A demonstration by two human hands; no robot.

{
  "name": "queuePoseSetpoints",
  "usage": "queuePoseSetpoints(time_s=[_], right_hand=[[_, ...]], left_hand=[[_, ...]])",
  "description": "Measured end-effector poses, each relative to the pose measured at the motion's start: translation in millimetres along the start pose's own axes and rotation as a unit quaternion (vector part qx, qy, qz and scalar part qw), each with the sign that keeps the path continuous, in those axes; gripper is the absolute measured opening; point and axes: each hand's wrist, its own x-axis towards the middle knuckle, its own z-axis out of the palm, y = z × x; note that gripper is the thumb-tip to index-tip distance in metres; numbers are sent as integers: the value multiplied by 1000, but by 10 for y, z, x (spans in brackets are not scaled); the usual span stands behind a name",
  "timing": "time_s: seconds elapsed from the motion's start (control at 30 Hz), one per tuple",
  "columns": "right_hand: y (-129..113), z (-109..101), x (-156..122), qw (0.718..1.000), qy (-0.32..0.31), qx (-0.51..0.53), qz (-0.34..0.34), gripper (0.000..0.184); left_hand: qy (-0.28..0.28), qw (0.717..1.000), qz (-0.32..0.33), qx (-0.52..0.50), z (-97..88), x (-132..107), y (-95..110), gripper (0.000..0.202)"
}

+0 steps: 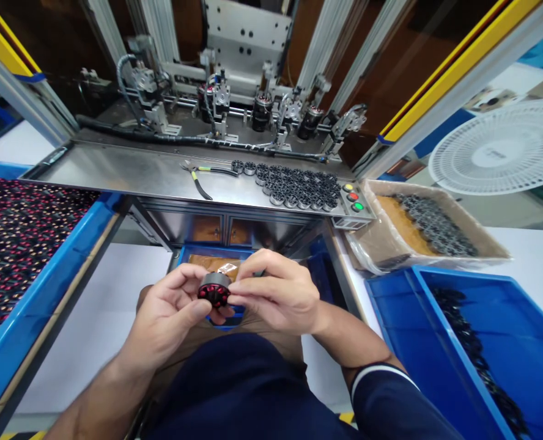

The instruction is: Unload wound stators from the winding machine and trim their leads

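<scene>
Between my hands, above my lap, is a round motor stator (214, 289) with a grey metal rim and red windings on a black core. My left hand (170, 308) grips it from the left, thumb at the front edge and fingers behind. The fingertips of my right hand (271, 290) are pinched together at its right edge, and whatever small part may be between them is hidden. A small dark bit (259, 273) shows by the right fingers. Below the hands stands a blue bin (184, 252) with brown packing and clear plastic.
Several black-and-grey rings (294, 186) and cutting pliers (202, 174) lie on the steel ledge (129, 174), beside a button box (354, 205). Behind is a machine with clamps (262, 113). A blue crate (65, 244) of red-wound parts stands left; a lined carton (381, 238), blue bins (418, 324) and a fan (496, 150) stand right.
</scene>
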Motion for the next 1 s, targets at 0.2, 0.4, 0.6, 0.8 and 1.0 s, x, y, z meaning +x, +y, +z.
queuePoseSetpoints(time_s=[0.2, 0.4, 0.6, 0.8, 1.0], right_hand=[[-79, 15, 62, 998, 20, 1, 52, 4], [-82, -43, 114, 998, -34, 55, 26, 3], [-165, -138, 142, 999, -33, -3, 40, 3], [-143, -83, 141, 995, 20, 5, 94, 6], [-118, -86, 186, 997, -17, 63, 35, 6]], left_hand=[[5, 991, 126, -52, 51, 18, 32, 46], [-147, 983, -73, -85, 32, 140, 97, 50], [-121, 989, -43, -67, 77, 90, 71, 20], [7, 988, 132, -79, 127, 92, 63, 35], [-191, 964, -132, -133, 85, 237, 103, 61]])
